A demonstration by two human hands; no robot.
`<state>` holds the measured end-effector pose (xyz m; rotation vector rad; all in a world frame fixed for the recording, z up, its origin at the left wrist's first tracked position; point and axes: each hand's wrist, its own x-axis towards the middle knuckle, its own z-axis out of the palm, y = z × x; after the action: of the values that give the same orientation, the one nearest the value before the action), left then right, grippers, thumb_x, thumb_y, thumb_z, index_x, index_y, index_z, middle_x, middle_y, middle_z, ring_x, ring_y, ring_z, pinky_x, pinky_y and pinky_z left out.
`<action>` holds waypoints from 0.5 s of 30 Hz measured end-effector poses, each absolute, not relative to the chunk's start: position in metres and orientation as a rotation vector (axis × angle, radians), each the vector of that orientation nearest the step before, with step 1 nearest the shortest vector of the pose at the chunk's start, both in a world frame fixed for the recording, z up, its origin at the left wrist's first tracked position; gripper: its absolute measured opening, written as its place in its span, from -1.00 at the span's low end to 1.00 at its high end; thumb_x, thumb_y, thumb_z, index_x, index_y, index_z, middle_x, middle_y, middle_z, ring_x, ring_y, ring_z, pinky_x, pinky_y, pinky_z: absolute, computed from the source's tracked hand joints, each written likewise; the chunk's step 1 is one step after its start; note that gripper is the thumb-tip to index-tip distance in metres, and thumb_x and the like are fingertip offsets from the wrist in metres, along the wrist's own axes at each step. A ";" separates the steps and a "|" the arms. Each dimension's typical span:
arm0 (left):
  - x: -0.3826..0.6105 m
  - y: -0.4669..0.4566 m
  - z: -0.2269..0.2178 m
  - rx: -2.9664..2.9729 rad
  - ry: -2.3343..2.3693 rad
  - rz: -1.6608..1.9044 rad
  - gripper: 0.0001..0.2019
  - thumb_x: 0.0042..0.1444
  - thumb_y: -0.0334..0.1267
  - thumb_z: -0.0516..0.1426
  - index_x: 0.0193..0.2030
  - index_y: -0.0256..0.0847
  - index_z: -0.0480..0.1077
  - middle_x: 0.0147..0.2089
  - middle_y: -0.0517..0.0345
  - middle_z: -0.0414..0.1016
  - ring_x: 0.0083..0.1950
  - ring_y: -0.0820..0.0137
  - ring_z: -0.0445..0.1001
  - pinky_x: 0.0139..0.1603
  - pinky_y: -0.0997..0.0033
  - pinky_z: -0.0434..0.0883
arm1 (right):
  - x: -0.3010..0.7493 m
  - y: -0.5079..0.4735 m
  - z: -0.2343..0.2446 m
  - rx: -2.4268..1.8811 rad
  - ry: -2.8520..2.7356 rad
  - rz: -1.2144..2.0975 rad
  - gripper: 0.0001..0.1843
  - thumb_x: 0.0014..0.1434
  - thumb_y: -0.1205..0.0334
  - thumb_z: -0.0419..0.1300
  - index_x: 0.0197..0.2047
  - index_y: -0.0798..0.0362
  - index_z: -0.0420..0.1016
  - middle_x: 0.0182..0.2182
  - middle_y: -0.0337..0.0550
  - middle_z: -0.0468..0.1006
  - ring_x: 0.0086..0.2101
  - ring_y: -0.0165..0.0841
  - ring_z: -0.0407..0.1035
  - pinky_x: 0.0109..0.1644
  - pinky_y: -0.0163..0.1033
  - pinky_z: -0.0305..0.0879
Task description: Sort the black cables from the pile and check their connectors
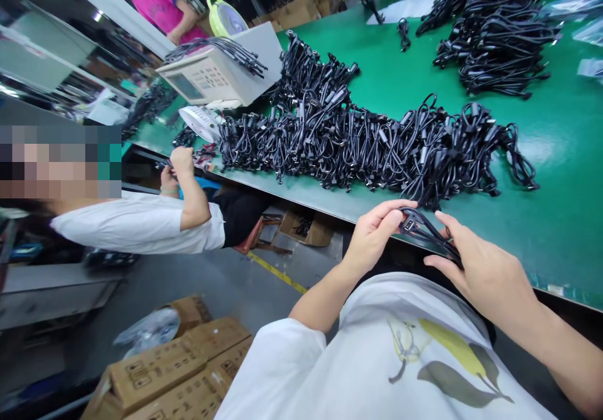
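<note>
A bundled black cable [428,228] is stretched between my two hands, just over the near edge of the green table. My left hand [380,228] pinches one end of it, beside a rectangular connector that faces up. My right hand [485,266] holds the other end of the bundle between thumb and fingers. Right beyond my hands lies a long heap of coiled black cables [358,144], with connectors sticking out in many directions.
The green table [556,156] carries a second cable pile [504,37] at the far right. A beige instrument [211,75] with cables on top stands at left. A seated co-worker in a white shirt [141,219] is on my left. Cardboard boxes [179,370] stand on the floor.
</note>
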<state>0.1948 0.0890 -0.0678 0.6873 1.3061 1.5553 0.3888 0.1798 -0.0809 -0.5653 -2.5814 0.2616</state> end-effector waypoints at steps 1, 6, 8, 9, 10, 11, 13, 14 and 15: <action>0.194 0.089 -0.067 0.657 1.287 1.563 -0.63 0.29 0.02 0.24 0.05 -0.19 0.59 -0.15 0.10 0.61 -0.21 0.47 0.55 -0.08 0.49 0.54 | 0.388 0.179 -0.079 -0.552 -2.576 0.297 -0.39 0.52 -0.05 0.00 0.39 0.26 0.24 -0.03 0.12 0.70 -0.29 -0.18 0.64 -0.23 -0.16 0.39; 0.192 0.092 -0.065 0.547 1.260 1.590 -0.63 0.20 0.02 0.31 0.03 -0.17 0.58 -0.23 0.15 0.57 -0.28 0.48 0.54 -0.21 0.50 0.58 | 0.386 0.179 -0.072 -0.549 -2.546 0.329 -0.57 0.56 0.08 -0.05 0.21 0.22 0.41 -0.15 0.01 0.75 -0.42 -0.25 0.63 -0.36 -0.18 0.36; 0.192 0.093 -0.065 0.552 1.259 1.584 -0.63 0.19 0.03 0.32 0.00 -0.18 0.59 -0.24 0.15 0.57 -0.29 0.47 0.55 -0.24 0.51 0.58 | 0.386 0.179 -0.071 -0.542 -2.544 0.338 -0.59 0.56 0.09 -0.05 0.19 0.22 0.42 -0.17 0.01 0.75 -0.44 -0.26 0.63 -0.38 -0.19 0.35; 0.191 0.093 -0.065 0.558 1.258 1.576 -0.63 0.19 0.03 0.32 -0.01 -0.19 0.59 -0.25 0.15 0.57 -0.29 0.47 0.55 -0.25 0.52 0.58 | 0.386 0.178 -0.070 -0.538 -2.545 0.351 -0.59 0.56 0.09 -0.04 0.18 0.22 0.42 -0.18 0.01 0.75 -0.45 -0.26 0.63 -0.39 -0.19 0.34; 0.191 0.094 -0.066 0.564 1.258 1.569 -0.63 0.19 0.03 0.31 -0.01 -0.19 0.59 -0.25 0.14 0.57 -0.29 0.46 0.56 -0.26 0.52 0.58 | 0.386 0.178 -0.070 -0.538 -2.546 0.363 -0.59 0.56 0.09 -0.03 0.19 0.22 0.42 -0.18 0.02 0.75 -0.45 -0.25 0.63 -0.39 -0.19 0.34; 0.191 0.094 -0.067 0.569 1.259 1.561 -0.63 0.20 0.03 0.31 -0.01 -0.20 0.59 -0.26 0.13 0.58 -0.28 0.45 0.56 -0.26 0.52 0.58 | 0.387 0.178 -0.071 -0.538 -2.545 0.372 -0.59 0.55 0.09 -0.03 0.19 0.22 0.42 -0.18 0.02 0.75 -0.45 -0.25 0.63 -0.39 -0.19 0.34; 0.190 0.094 -0.070 0.576 1.264 1.551 -0.62 0.21 0.03 0.30 0.01 -0.21 0.59 -0.25 0.12 0.58 -0.26 0.44 0.58 -0.26 0.52 0.57 | 0.387 0.178 -0.072 -0.536 -2.538 0.381 -0.60 0.55 0.09 -0.02 0.20 0.22 0.41 -0.18 0.03 0.75 -0.45 -0.24 0.63 -0.39 -0.18 0.33; 0.190 0.094 -0.071 0.579 1.267 1.546 -0.61 0.22 0.04 0.29 0.02 -0.21 0.58 -0.25 0.12 0.58 -0.25 0.43 0.59 -0.26 0.53 0.57 | 0.388 0.178 -0.073 -0.534 -2.533 0.384 -0.60 0.55 0.09 -0.02 0.20 0.21 0.41 -0.19 0.04 0.75 -0.45 -0.24 0.62 -0.39 -0.18 0.33; 0.190 0.094 -0.072 0.580 1.272 1.541 -0.61 0.22 0.04 0.29 0.02 -0.21 0.58 -0.25 0.12 0.59 -0.24 0.43 0.59 -0.26 0.53 0.57 | 0.388 0.177 -0.074 -0.533 -2.529 0.390 -0.60 0.55 0.09 -0.02 0.20 0.21 0.41 -0.19 0.05 0.75 -0.46 -0.23 0.62 -0.39 -0.18 0.33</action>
<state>0.1899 0.0942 -0.0717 0.5801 1.2717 1.5415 0.3884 0.1773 -0.0739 -0.5326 -2.5285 0.3897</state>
